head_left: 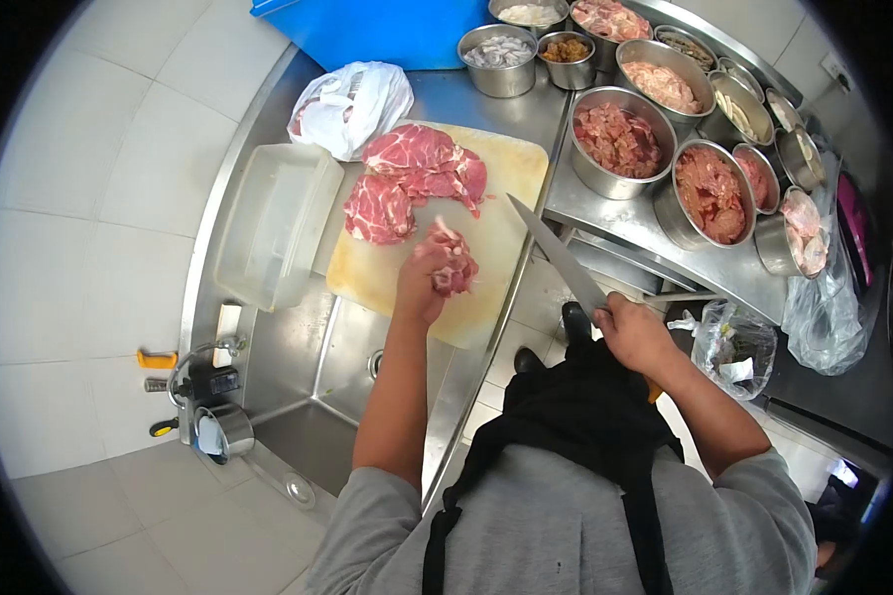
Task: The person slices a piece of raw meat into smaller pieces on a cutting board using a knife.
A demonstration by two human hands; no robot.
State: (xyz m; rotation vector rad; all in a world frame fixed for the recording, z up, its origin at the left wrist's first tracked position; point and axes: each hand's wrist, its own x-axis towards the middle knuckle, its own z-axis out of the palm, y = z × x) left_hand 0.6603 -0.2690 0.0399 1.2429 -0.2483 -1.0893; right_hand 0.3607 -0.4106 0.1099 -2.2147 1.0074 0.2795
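Observation:
My left hand (424, 283) is closed on a small piece of raw meat (454, 266), held over the lower part of a worn cutting board (519, 164). Several large marbled slices of meat (414, 164) lie on the board's upper half, just beyond that hand. My right hand (632, 332) grips a large knife (556, 255) by its handle, to the right of the board. The blade points up and to the left, its tip near the board's right edge and apart from the meat.
Metal pots of cut meat (620, 186) crowd the counter at upper right. An empty plastic tub (268, 228) and a white bag (377, 94) stand left of the board, above a steel sink (293, 436). A blue container (387, 35) is at the top.

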